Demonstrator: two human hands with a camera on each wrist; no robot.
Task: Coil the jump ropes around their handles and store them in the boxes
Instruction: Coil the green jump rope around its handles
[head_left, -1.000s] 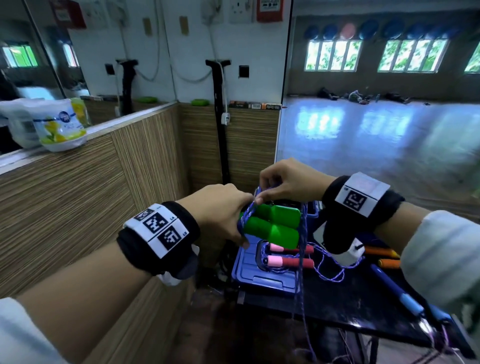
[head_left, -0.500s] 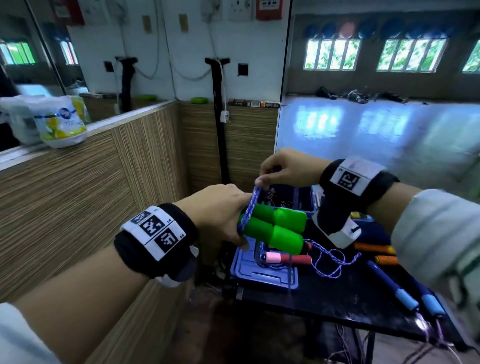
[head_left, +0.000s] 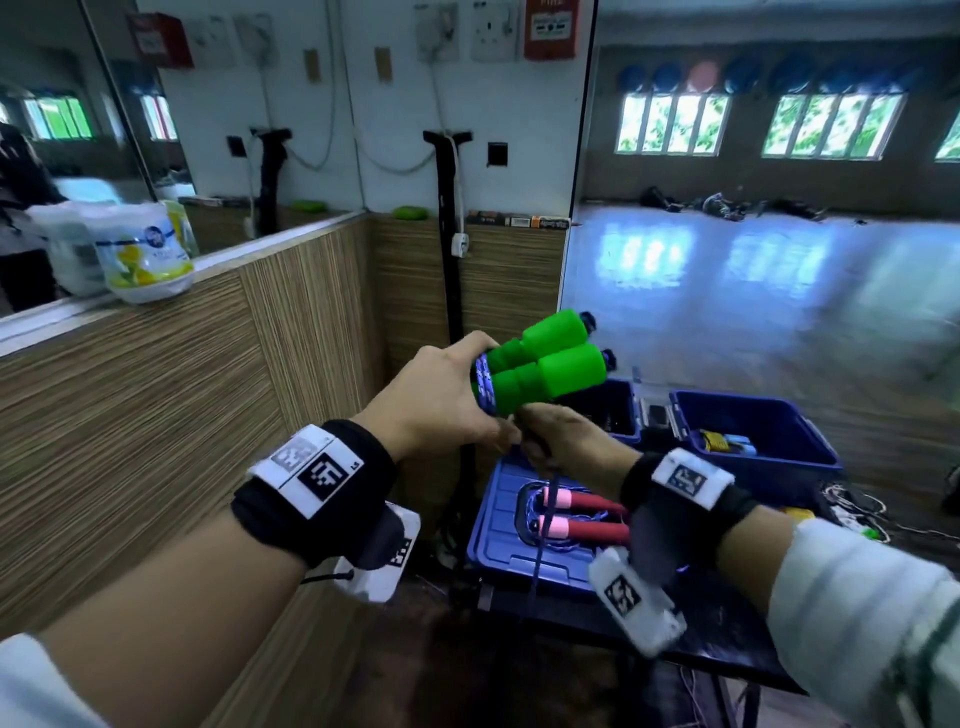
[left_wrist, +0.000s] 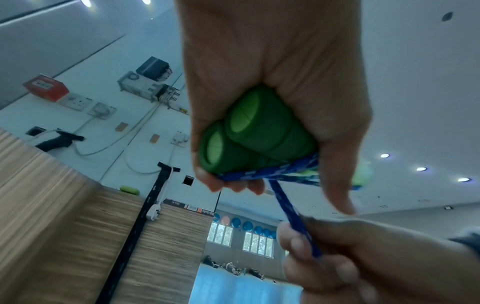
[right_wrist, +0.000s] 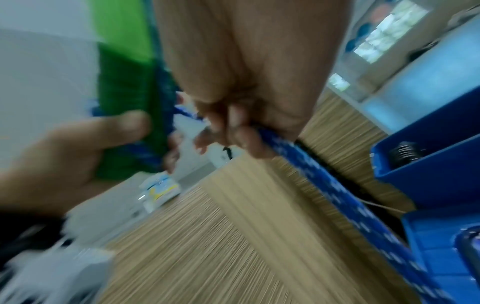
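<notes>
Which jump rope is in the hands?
The green-handled jump rope, gripped by the left hand; the red-and-pink-handled one lies on the blue lid.

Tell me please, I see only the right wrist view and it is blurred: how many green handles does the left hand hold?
Observer: Two. The left hand grips two green handles side by side; the left wrist view shows both end caps.
Operator: Is any rope wound on them?
Observer: Yes. The head view shows several turns of blue rope round their near end, beside the left hand.
Operator: What lies under the hands?
Observer: A second rope with red handles, on a blue lid.
</notes>
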